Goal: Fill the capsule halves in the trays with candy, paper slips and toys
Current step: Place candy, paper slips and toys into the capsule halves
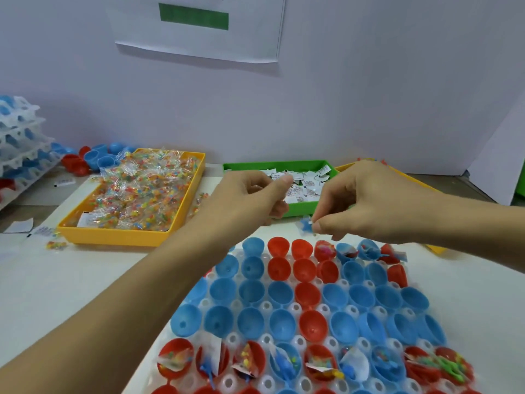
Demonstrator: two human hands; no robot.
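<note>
A clear tray (265,305) of red and blue capsule halves lies in front of me. Its near row and a few far-right halves hold candy, paper slips and toys; the middle rows are empty. My right hand (366,203) pinches a small blue toy (306,225) just above the tray's far row. My left hand (250,197) hovers with curled fingers over the near edge of the green tray of paper slips (241,167); I cannot tell whether it holds anything. The yellow tray of wrapped candy (113,237) stands to the left.
Stacked clear trays with capsule halves (20,137) sit at far left beside loose red and blue halves (93,160). Another yellow tray (345,167) is partly hidden behind my right hand. A few candies (56,245) and paper slips lie loose on the table. A wall closes the back.
</note>
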